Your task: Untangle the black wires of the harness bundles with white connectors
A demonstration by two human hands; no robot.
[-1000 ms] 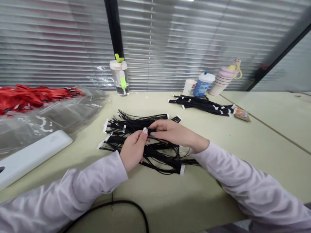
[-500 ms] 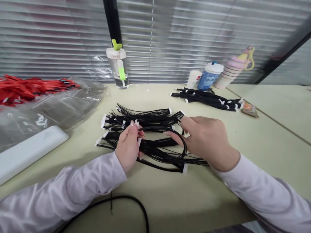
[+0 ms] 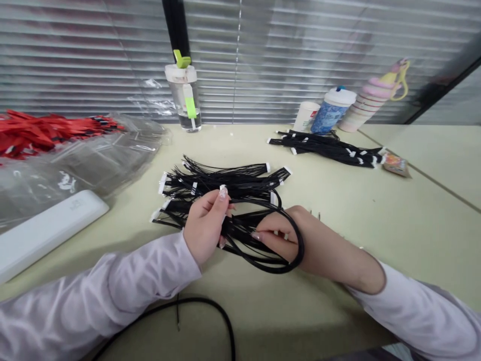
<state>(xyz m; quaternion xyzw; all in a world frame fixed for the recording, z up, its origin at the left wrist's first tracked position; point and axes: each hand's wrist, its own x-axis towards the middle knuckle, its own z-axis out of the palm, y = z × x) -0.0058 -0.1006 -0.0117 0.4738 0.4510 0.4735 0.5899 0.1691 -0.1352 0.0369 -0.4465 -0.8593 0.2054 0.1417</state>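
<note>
A loose pile of black wire harnesses (image 3: 225, 183) with small white connectors lies on the pale green table (image 3: 376, 210) in front of me. My left hand (image 3: 206, 225) pinches one end of a bundle of these black wires, thumb up. My right hand (image 3: 300, 240) is closed round the same bundle, whose wires curve in a loop (image 3: 289, 263) over and under its fingers. Both hands rest just in front of the pile.
A second heap of black harnesses (image 3: 330, 149) lies at the back right, near a paper cup (image 3: 306, 116), a blue cup (image 3: 332, 104) and a pink bottle (image 3: 372, 98). A clear bottle (image 3: 184, 98), plastic bags (image 3: 93, 160), red wires (image 3: 41, 133), a white bar (image 3: 45, 230) and a black cable (image 3: 195, 308) surround me.
My right hand has come back toward me and turned under, bending the wire bundle into a loop round its fingers. My left hand has kept its pinch and hardly moved.
</note>
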